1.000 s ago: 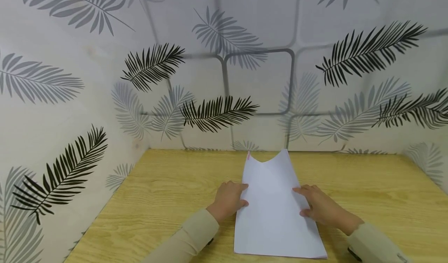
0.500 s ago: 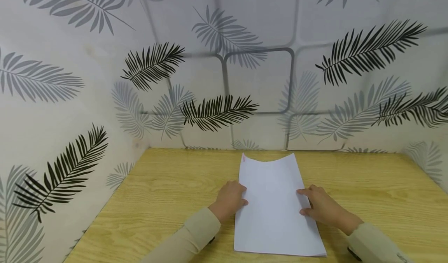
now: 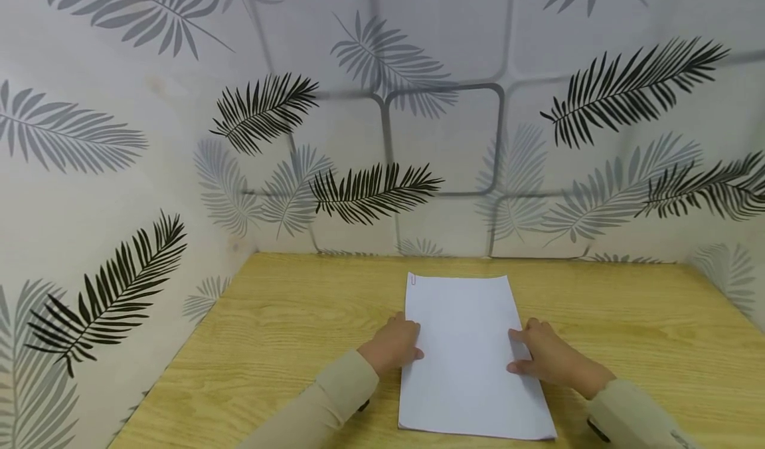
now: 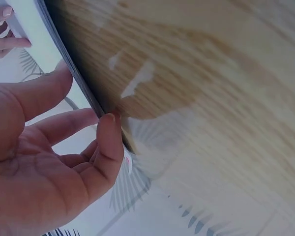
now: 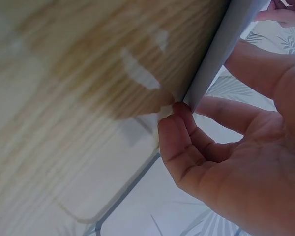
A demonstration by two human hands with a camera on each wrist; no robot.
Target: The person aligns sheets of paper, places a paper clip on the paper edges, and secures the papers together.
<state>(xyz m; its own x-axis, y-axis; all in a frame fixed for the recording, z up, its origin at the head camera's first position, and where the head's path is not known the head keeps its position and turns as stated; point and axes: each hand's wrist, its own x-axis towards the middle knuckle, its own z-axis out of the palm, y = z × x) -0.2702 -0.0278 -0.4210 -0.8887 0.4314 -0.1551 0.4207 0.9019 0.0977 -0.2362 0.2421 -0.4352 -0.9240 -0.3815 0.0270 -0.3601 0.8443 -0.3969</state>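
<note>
A stack of white paper (image 3: pixel 463 376) lies on the wooden table, its far edge almost straight. At its far left corner sits a small red paper clip (image 3: pixel 413 279). My left hand (image 3: pixel 391 344) grips the left edge, thumb on top and fingertips at the side. Along the right edge my right hand (image 3: pixel 551 357) holds the paper the same way, thumb over the top. In the left wrist view, curled fingers meet the sheets' thin side (image 4: pixel 71 61). The right wrist view has fingertips beneath the paper's edge (image 5: pixel 214 59), close to the tabletop.
The wood-grain table (image 3: pixel 287 316) runs back to a wall (image 3: pixel 442 137) with a printed leaf pattern. Another patterned wall (image 3: pixel 89 203) borders the table on the left.
The far edge of the paper stack, bowed with its corners raised a second ago, has come down and flattened. Both hands keep their hold at the sides with only slight shifts.
</note>
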